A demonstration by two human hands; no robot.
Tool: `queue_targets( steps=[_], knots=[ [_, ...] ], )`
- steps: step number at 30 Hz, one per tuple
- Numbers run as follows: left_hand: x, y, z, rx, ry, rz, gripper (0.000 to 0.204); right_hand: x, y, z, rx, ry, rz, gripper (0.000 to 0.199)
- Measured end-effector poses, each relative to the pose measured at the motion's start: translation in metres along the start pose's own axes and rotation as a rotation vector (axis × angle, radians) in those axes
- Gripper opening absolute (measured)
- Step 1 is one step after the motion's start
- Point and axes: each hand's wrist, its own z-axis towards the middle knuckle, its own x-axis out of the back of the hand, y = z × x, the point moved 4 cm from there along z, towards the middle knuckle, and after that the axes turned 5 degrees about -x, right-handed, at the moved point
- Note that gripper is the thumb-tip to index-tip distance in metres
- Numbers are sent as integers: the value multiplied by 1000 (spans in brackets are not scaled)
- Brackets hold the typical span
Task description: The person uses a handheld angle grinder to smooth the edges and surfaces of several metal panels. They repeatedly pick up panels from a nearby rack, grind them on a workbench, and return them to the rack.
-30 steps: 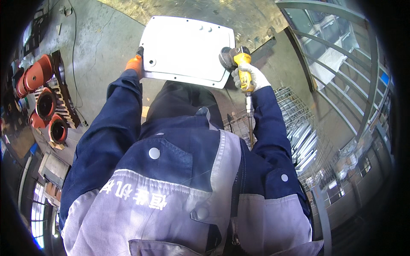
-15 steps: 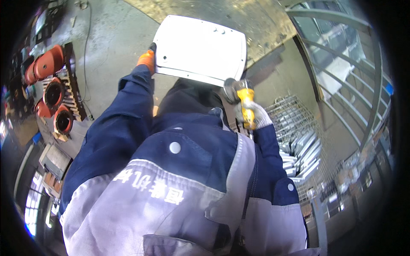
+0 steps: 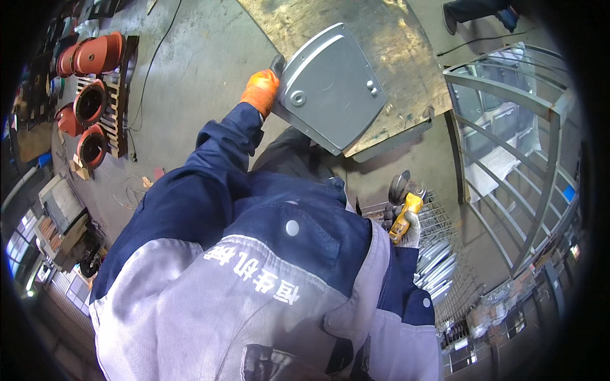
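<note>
My left hand [image 3: 260, 93], in an orange glove with dark fingertips, grips a flat grey metal cover [image 3: 330, 95] by its left edge. The cover is tilted over the near corner of a wooden-topped worktable [image 3: 406, 57]; whether it rests there I cannot tell. A raised ring shows near its left side, two small knobs at its right. Low at my right side, my right hand [image 3: 412, 232] in a pale glove is closed around the yellow body of an angle grinder [image 3: 405, 219]. The grinder's dark disc points up and away from the cover.
A wire mesh basket [image 3: 467, 279] holding several grey metal parts [image 3: 436, 267] is at my right. Beyond it stands a grey metal frame rack [image 3: 553, 117] with panels inside. At far left, orange-red round housings [image 3: 105, 54] sit on a pallet. Another person's leg [image 3: 476, 9] shows at top right.
The cover has turned clockwise and shifted right, with my left hand still on it. My right hand has drawn the grinder away from the cover's edge, down and to the right.
</note>
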Motion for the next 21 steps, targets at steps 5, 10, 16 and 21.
queue_targets(
  steps=[5,10,16,21],
  knots=[
    [48,16,7,349,19,-1483,37,-3,5,-9,-6,86,-24,35],
    [105,45,22,252,-100,-1700,38,-3,20,-16,115,132,43,44],
    [136,17,94,201,141,-1905,32,4,42,-41,228,170,1,35],
    [122,14,139,142,357,-1821,51,18,74,-59,278,208,251,30]
  ],
)
